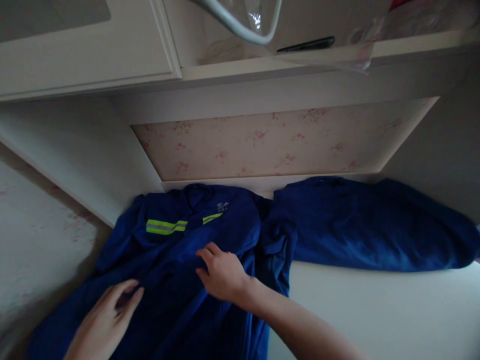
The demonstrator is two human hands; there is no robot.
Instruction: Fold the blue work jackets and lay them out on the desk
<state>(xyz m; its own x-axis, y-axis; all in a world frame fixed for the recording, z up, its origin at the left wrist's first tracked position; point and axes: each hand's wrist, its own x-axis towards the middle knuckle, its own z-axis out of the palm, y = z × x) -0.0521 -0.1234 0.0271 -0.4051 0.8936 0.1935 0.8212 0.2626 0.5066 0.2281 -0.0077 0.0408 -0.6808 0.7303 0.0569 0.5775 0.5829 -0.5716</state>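
Two bare hands rested on a dark blue cloth work jacket with yellow-green reflective stripes (180, 250), which lay spread on the pale, smooth tabletop (375, 310) at the near left. The left hand (107, 320) lay palm down on the near part of the jacket front, fingers loosely curled against the fabric with nothing gripped between them. The right hand (223, 272) sat just right of it and a little farther off, near the middle of the garment, its fingers bent and pressing on a fold of cloth; whether they pinched it could not be told. One long blue sleeve (375, 230) stretched away to the right along the far edge, soft and creased. Behind it stood a pale panel with a faint pink floral print (281, 145). Above, an open cream shelf (300, 57) held a slim black object (305, 45) and crinkled clear plastic (360, 45).
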